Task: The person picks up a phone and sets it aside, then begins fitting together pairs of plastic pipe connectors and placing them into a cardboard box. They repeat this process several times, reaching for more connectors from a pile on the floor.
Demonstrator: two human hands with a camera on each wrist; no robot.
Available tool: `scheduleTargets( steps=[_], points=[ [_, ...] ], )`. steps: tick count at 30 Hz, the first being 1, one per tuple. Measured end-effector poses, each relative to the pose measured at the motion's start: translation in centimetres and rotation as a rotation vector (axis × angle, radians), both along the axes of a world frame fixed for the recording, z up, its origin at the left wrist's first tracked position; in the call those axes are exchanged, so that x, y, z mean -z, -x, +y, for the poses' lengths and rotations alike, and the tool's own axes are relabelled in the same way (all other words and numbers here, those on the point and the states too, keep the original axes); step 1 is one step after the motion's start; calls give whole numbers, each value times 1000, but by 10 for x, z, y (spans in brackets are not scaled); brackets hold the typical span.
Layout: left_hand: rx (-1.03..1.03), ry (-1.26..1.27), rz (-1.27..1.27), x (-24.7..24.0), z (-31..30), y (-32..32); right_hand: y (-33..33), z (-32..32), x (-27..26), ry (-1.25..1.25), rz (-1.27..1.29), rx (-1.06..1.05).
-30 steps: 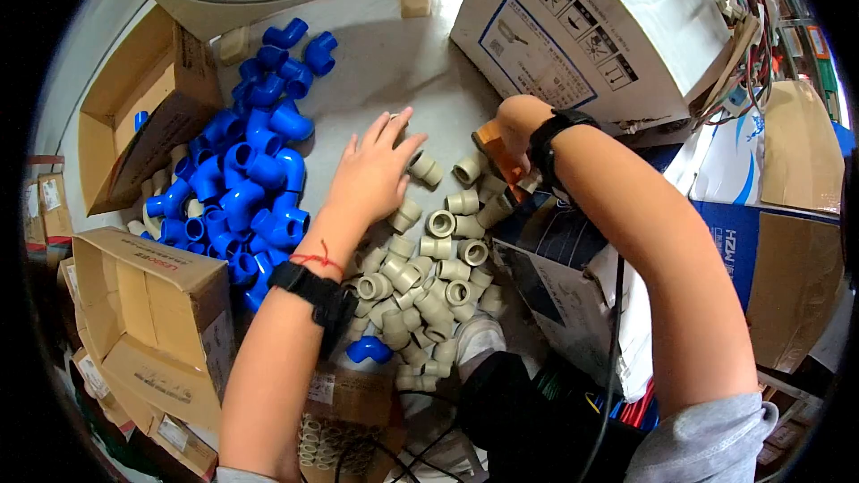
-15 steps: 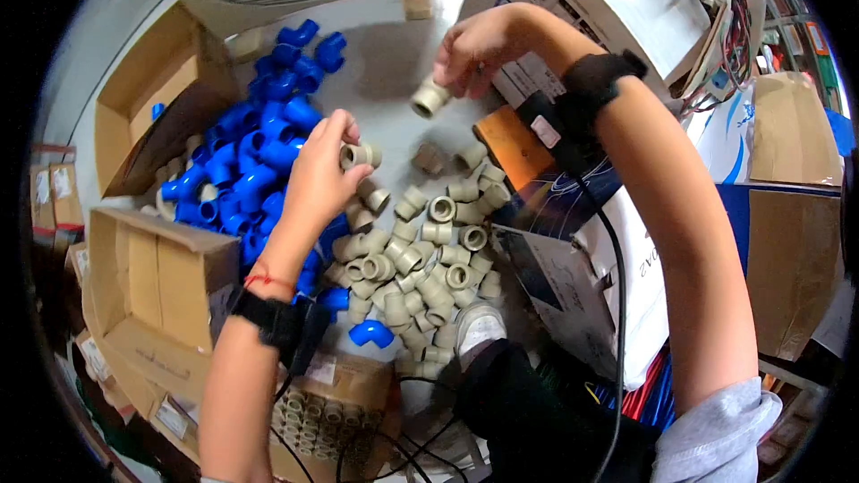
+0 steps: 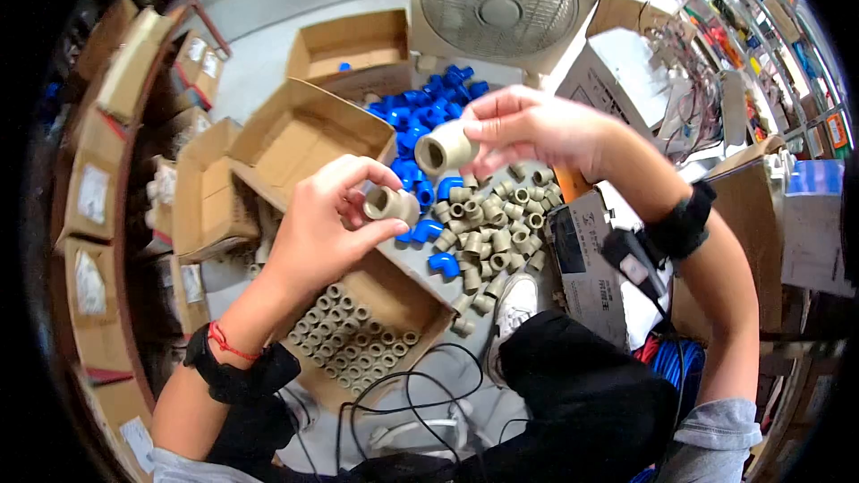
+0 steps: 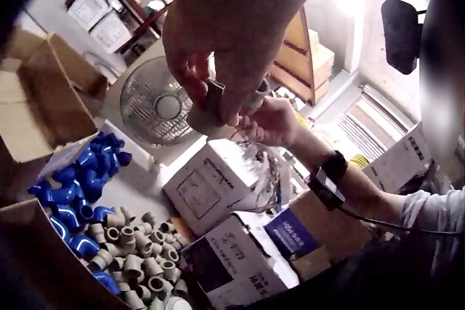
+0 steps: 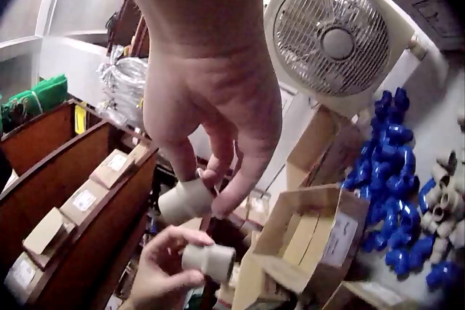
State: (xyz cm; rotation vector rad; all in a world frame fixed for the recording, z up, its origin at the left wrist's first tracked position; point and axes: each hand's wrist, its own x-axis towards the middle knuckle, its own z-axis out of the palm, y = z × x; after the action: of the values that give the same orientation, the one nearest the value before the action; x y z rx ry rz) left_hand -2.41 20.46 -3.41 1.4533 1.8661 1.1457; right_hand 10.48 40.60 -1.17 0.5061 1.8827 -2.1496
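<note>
fan [image 3: 501,0]: 1, box type, standing at the far end of the floor, grille turned toward the person.
near carton [image 3: 295,139]: 1, brown, flaps open, below and behind the raised left hand.
far carton [image 3: 353,45]: 1, brown, open, just beside the fan; 1 blue piece shows inside.
packed carton [image 3: 353,340]: 1, beside the left forearm; beige fittings stand on end in tight rows, too many for a sure count.
blue elbows [image 3: 420,107]: heap on the floor between far carton and fan; count not readable.
beige heap [image 3: 488,224]: loose fittings on the floor under the right hand, reaching to the shoe [image 3: 514,304]; 1 stray blue elbow [image 3: 445,262] lies at its edge.
left hand [image 3: 318,224]: raised, wrist bent, thumb and fingers curled round the small beige fitting [image 3: 391,204].
right hand [image 3: 532,125]: raised higher, fingertips and thumb pinching the larger beige fitting [image 3: 445,148].
held fittings: 2, both in the air above the near carton and the heaps, bores facing the head camera, near each other, not touching.
</note>
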Motion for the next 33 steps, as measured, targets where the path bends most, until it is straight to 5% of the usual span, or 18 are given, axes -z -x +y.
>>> scheduleTargets(
  steps=[6, 12, 15, 19, 21, 24, 28, 33],
  points=[
    [-57, -213, 164, -88, -106, -24, -33, -130, -57, 195, 117, 123],
    [-102, -229, -571, -110, -195, -54, -67, -214, -96, 244, 241, 332],
    [-139, -333, -384, -104, -218, -61, -79, -243, -98, 206, 332, 384],
    [-156, -368, -539, -103, -228, -68, -84, -260, -85, 96, 389, 435],
    [-200, -399, -333, -95, -227, -66, -85, -264, -89, -18, 475, 420],
    [-146, -311, -330, -85, -217, -65, -86, -257, -81, -90, 532, 343],
    [-201, -246, 86, -68, -206, -68, -84, -249, -52, -223, 576, 323],
    [-213, -164, 61, -50, -207, -64, -83, -258, -47, -412, 491, 208]
  ],
)
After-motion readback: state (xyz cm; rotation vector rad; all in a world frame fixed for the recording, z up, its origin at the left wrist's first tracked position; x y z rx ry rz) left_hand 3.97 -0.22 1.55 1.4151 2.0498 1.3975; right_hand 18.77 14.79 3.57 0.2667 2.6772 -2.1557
